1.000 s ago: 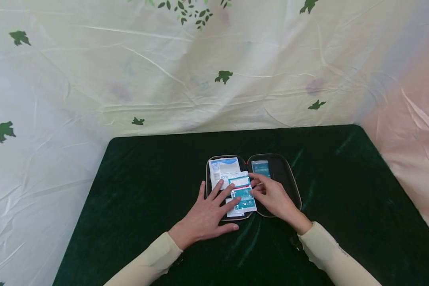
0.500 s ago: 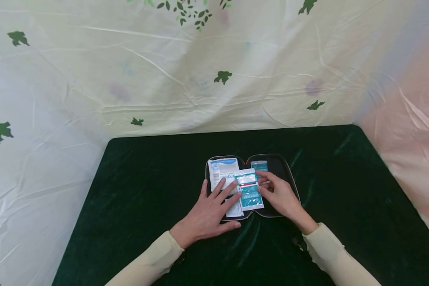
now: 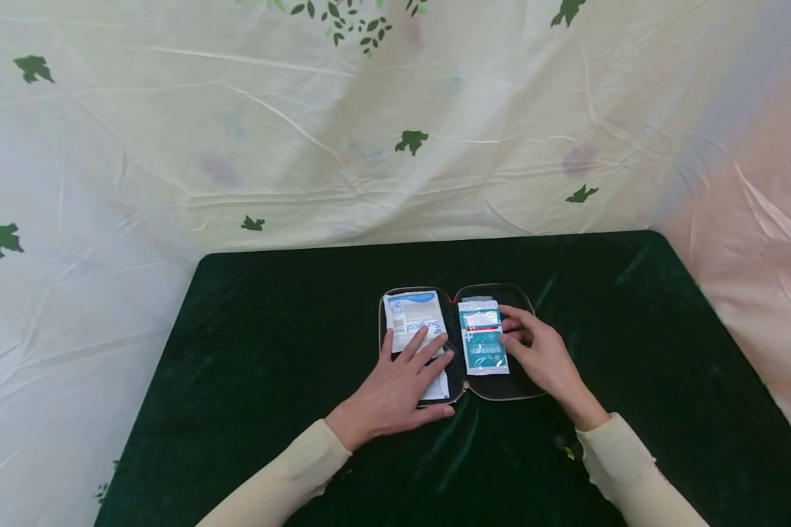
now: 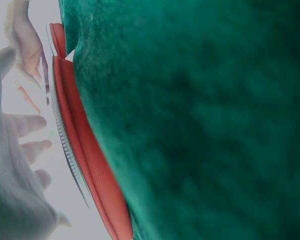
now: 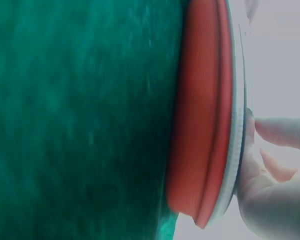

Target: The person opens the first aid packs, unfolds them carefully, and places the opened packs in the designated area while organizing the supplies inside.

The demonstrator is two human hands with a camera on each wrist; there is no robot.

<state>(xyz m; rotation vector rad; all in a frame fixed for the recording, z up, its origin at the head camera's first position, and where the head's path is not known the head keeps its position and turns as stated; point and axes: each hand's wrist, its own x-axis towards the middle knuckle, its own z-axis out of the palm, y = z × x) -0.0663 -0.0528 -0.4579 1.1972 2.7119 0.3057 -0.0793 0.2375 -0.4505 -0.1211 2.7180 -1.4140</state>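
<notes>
Left hand spreads over a white packet in an open case. Right hand pinches a teal packet, seemingly placed, not yet released.

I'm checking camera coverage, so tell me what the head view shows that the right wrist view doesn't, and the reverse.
Only the head view: the printed front of the teal packet, the white packet marked "Surgical", and the green bird shapes on the backdrop.

Only the right wrist view: the broad red outer side of the case.

Both: part of the case, the right hand and the green cloth.
</notes>
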